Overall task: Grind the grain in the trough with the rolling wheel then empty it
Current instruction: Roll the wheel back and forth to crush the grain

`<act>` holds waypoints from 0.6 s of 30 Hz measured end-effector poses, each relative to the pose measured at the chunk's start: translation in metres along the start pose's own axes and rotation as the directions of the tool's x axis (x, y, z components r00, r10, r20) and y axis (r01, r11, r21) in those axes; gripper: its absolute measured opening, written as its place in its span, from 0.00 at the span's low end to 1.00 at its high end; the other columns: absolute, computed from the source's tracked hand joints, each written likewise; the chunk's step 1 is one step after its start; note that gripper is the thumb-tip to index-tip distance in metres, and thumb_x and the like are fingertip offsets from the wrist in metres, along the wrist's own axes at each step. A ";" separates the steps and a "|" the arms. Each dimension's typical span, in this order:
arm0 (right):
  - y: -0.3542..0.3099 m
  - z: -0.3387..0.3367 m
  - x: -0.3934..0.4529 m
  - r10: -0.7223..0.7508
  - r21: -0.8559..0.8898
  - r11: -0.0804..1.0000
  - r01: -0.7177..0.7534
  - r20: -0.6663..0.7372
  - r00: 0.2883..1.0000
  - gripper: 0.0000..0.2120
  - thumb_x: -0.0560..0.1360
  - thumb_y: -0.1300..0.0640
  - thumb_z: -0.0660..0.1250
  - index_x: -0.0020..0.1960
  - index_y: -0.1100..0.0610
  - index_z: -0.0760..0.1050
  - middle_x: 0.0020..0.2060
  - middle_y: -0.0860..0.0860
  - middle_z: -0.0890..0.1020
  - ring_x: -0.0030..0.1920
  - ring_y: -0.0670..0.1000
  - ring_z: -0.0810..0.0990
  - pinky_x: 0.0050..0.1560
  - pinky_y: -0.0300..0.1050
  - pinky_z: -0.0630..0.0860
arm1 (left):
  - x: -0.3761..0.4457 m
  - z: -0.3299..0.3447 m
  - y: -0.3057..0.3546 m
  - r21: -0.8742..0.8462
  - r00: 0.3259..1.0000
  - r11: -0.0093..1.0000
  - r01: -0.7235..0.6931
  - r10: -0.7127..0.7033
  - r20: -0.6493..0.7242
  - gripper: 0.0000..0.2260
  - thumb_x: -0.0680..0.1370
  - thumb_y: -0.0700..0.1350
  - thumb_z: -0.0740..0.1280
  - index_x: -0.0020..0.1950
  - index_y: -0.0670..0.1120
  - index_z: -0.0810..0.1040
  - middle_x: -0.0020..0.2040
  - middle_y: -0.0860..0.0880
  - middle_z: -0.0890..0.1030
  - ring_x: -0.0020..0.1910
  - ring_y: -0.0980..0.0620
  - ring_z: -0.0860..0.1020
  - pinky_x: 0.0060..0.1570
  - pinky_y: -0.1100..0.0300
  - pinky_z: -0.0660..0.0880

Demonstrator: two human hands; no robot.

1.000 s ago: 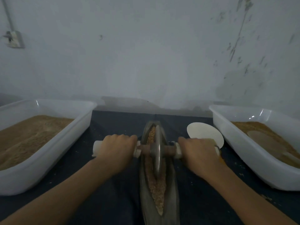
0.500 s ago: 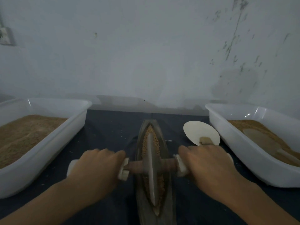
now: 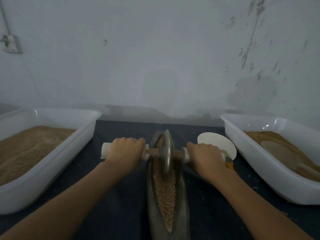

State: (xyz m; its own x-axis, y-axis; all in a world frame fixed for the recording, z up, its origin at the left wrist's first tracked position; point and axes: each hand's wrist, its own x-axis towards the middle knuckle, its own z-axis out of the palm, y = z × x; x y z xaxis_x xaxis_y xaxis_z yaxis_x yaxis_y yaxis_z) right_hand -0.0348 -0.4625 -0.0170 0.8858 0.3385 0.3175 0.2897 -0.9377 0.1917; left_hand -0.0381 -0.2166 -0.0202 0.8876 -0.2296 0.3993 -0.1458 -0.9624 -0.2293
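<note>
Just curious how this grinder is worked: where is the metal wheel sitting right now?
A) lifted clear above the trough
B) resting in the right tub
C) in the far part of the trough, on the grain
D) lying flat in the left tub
C: the rolling wheel stands upright in the trough, toward its far end, with grain showing nearer the person.

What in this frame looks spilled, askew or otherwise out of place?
Small pale flecks lie scattered on the dark cloth, mostly beside the right white plastic tub, outside the long metal trough. Some orange-yellow material sits on the cloth beside the right hand. Nothing looks damaged.
</note>
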 end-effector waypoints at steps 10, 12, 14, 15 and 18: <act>-0.010 -0.034 -0.040 -0.125 -0.045 0.991 0.127 0.045 0.991 0.13 0.73 0.53 0.67 0.54 0.51 0.67 0.44 0.49 0.80 0.43 0.52 0.79 0.38 0.46 0.67 | -0.051 -0.010 -0.003 -0.144 0.990 0.990 0.006 0.015 0.142 0.12 0.73 0.56 0.66 0.41 0.58 0.61 0.35 0.56 0.70 0.33 0.56 0.69 0.35 0.59 0.64; -0.010 -0.026 -0.022 -0.063 -0.030 0.997 0.065 0.048 0.997 0.10 0.74 0.54 0.67 0.50 0.51 0.67 0.45 0.50 0.80 0.44 0.54 0.79 0.37 0.46 0.64 | -0.037 -0.004 -0.002 -0.105 0.996 0.994 0.019 -0.009 0.093 0.13 0.73 0.55 0.66 0.41 0.57 0.61 0.36 0.55 0.71 0.34 0.53 0.70 0.36 0.57 0.65; -0.006 -0.014 -0.001 -0.003 -0.039 0.999 0.004 0.029 1.000 0.09 0.74 0.53 0.65 0.48 0.51 0.65 0.45 0.51 0.79 0.43 0.55 0.78 0.37 0.46 0.63 | -0.015 0.003 -0.001 -0.058 0.999 0.998 0.032 -0.030 0.038 0.13 0.73 0.54 0.66 0.41 0.56 0.60 0.39 0.54 0.76 0.36 0.52 0.73 0.36 0.56 0.66; -0.004 -0.009 0.008 0.018 -0.054 0.998 -0.018 0.006 1.000 0.09 0.75 0.55 0.65 0.48 0.51 0.65 0.45 0.51 0.80 0.43 0.55 0.78 0.36 0.46 0.63 | -0.004 0.005 -0.001 -0.036 0.999 0.999 0.038 -0.038 0.012 0.13 0.73 0.54 0.66 0.42 0.55 0.61 0.42 0.53 0.78 0.38 0.50 0.76 0.36 0.56 0.66; -0.002 0.001 0.025 0.050 -0.081 0.995 -0.053 -0.035 0.998 0.07 0.74 0.59 0.64 0.49 0.54 0.66 0.45 0.53 0.80 0.44 0.57 0.79 0.35 0.47 0.61 | 0.020 0.007 -0.001 -0.030 0.998 0.998 0.059 -0.058 0.018 0.13 0.72 0.55 0.67 0.43 0.54 0.63 0.45 0.51 0.79 0.43 0.47 0.79 0.37 0.55 0.65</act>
State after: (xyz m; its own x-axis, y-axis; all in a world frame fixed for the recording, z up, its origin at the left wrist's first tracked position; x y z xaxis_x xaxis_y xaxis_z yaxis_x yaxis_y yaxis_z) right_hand -0.0126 -0.4523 -0.0098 0.8860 0.2938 0.3588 0.2121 -0.9448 0.2497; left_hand -0.0165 -0.2189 -0.0182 0.9021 -0.1705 0.3964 -0.1065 -0.9782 -0.1784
